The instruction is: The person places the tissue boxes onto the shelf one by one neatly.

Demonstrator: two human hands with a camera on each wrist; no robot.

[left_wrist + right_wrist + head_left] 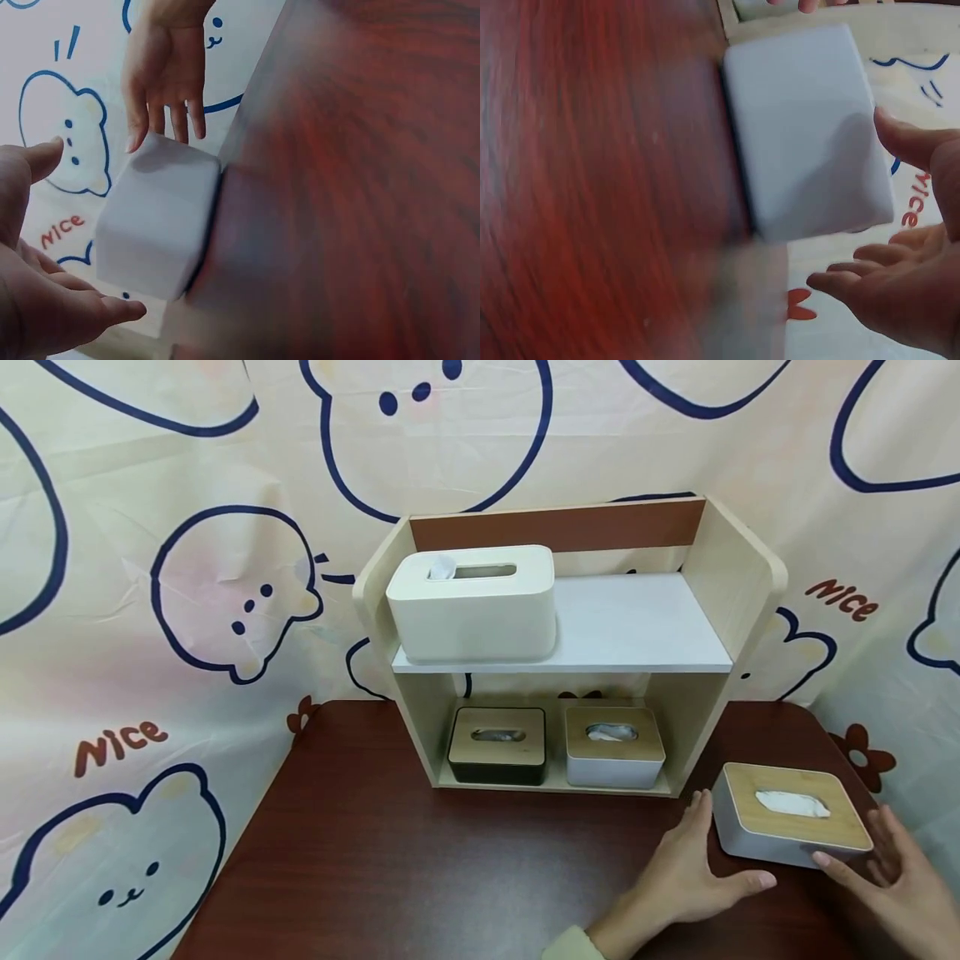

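Note:
A tissue box (765,841) with white sides and a wood-look lid stands on the table at the right, a tissue showing in its oval slot. My left hand (686,868) is at its left end, fingers straight and thumb spread out in front. At the right end is my right hand (903,881), its thumb by the front right corner and its fingers extended along the side. In the left wrist view the white box (161,217) lies between both spread hands. The right wrist view shows its white front (810,135) beside my right thumb and fingers.
A two-level shelf (637,618) stands at the back of the dark red-brown table (450,868). On top sits a large cream tissue box (472,618); below are a black-sided one (498,768) and a white-sided one (615,768). A patterned cloth (225,593) hangs behind.

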